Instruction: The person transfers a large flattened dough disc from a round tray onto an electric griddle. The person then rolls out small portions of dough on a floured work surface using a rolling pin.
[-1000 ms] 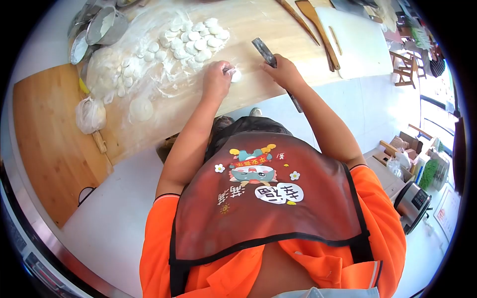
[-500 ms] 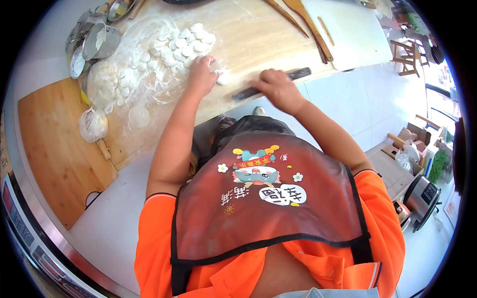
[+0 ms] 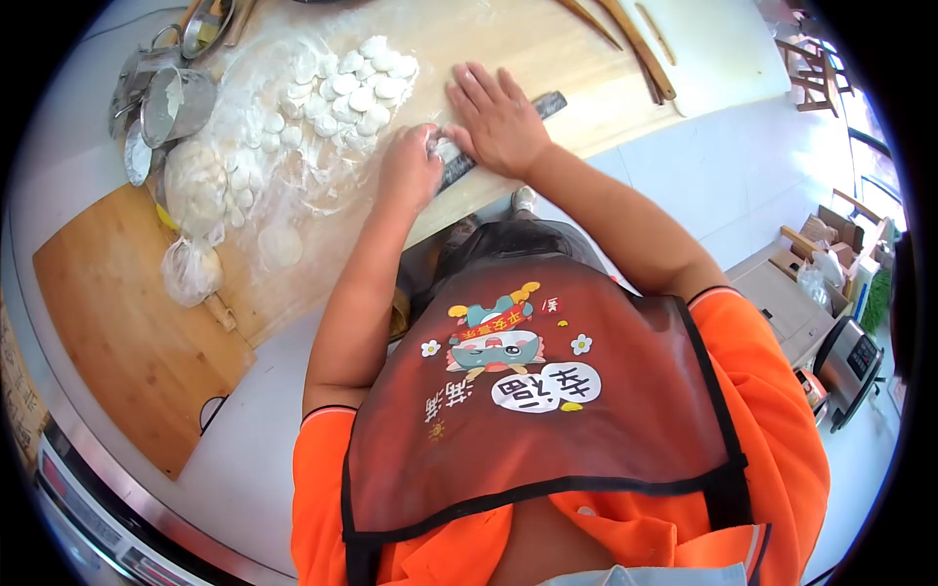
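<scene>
My left hand [image 3: 410, 166] is closed in a pinch on a small dough piece [image 3: 447, 149], of which only a white edge shows between the hands. My right hand [image 3: 503, 122] lies flat with fingers stretched out, its palm over a dark rolling pin [image 3: 552, 104]. The near end of the pin [image 3: 457, 170] reaches the dough beside my left fingers. Beyond my left hand, several small floured dough pieces [image 3: 361, 99] lie clustered on the wooden work board [image 3: 469, 29].
Left of the dough pieces are a large bagged dough lump [image 3: 193, 186], a smaller plastic bag [image 3: 192, 272] and a metal cup [image 3: 178, 105]. Wooden sticks [image 3: 640, 47] and a white cutting board [image 3: 728, 54] lie at the upper right. A brown board [image 3: 127, 313] is at left.
My right hand has moved left along with the rolling pin, and its fingers have gone from curled to flat. My left hand has come nearer to it.
</scene>
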A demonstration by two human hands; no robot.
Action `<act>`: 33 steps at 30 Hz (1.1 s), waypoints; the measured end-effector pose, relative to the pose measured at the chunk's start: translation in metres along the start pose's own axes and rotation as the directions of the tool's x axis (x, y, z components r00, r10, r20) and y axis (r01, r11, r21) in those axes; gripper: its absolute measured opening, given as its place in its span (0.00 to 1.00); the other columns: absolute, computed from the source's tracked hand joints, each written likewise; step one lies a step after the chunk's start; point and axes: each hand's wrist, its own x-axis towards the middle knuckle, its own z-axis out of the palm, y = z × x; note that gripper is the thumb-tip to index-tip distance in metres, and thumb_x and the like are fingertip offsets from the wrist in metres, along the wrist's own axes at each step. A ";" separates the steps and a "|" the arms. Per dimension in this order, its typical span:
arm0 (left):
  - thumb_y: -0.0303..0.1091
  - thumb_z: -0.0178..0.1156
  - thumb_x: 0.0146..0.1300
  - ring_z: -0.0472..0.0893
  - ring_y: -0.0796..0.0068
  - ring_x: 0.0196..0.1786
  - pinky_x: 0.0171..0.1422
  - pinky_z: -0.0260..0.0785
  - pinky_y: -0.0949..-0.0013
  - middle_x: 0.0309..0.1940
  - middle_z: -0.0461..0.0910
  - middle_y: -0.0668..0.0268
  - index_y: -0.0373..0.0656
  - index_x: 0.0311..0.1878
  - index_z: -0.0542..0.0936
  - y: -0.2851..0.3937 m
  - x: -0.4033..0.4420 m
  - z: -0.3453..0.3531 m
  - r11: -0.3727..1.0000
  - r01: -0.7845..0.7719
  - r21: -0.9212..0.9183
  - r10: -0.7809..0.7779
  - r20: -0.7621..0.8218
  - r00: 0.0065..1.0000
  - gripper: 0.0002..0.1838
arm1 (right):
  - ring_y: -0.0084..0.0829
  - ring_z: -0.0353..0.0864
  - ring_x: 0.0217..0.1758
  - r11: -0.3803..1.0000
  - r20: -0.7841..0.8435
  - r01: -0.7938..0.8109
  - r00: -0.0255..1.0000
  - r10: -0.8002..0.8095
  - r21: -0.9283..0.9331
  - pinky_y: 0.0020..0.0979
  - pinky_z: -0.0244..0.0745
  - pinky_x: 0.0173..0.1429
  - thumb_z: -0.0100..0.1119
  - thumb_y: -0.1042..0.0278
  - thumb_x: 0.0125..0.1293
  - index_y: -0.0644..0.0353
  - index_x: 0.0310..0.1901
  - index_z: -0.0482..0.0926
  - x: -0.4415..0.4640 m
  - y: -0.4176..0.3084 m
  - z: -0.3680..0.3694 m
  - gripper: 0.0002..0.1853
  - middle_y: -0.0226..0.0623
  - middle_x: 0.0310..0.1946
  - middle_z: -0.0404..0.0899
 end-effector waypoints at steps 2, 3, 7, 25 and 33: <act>0.29 0.64 0.58 0.82 0.46 0.53 0.58 0.74 0.53 0.48 0.82 0.47 0.39 0.54 0.80 0.004 0.009 -0.013 0.998 -0.001 0.057 -0.004 0.092 0.996 0.19 | 0.44 0.56 0.83 1.000 -0.001 -0.008 1.000 0.008 -0.020 0.54 0.53 0.81 0.43 0.43 0.79 0.63 0.73 0.68 0.008 0.001 0.004 0.34 0.46 0.77 0.63; 0.29 0.64 0.58 0.82 0.46 0.53 0.58 0.74 0.53 0.47 0.83 0.47 0.39 0.54 0.80 0.004 0.012 -0.013 0.998 -0.021 0.060 0.013 0.119 0.993 0.19 | 0.44 0.55 0.83 1.000 0.024 -0.009 1.000 0.010 -0.019 0.54 0.52 0.81 0.43 0.43 0.79 0.63 0.73 0.68 0.006 0.001 0.002 0.34 0.46 0.77 0.63; 0.31 0.66 0.57 0.82 0.46 0.53 0.59 0.74 0.52 0.46 0.83 0.48 0.38 0.52 0.81 0.010 0.018 -0.016 0.997 -0.018 0.070 0.005 0.188 0.982 0.18 | 0.44 0.56 0.83 0.999 0.088 -0.012 0.996 0.015 -0.033 0.56 0.53 0.81 0.43 0.44 0.79 0.63 0.73 0.68 -0.016 -0.004 -0.012 0.34 0.46 0.77 0.63; 0.31 0.67 0.60 0.87 0.55 0.40 0.47 0.78 0.59 0.36 0.87 0.50 0.35 0.46 0.83 -0.007 0.000 -0.019 0.960 0.189 -0.207 -0.184 0.039 0.982 0.13 | 0.48 0.55 0.83 0.994 0.056 -0.113 0.992 0.114 -0.006 0.58 0.53 0.80 0.47 0.47 0.77 0.65 0.73 0.67 -0.014 -0.009 -0.003 0.34 0.50 0.77 0.61; 0.33 0.67 0.60 0.86 0.52 0.45 0.52 0.77 0.57 0.41 0.86 0.50 0.35 0.50 0.83 -0.006 0.011 -0.028 1.000 0.022 0.002 -0.022 0.021 1.000 0.16 | 0.44 0.52 0.84 0.996 -0.001 -0.088 0.996 0.088 0.008 0.55 0.49 0.83 0.42 0.44 0.79 0.65 0.73 0.67 0.066 0.000 0.018 0.34 0.45 0.78 0.61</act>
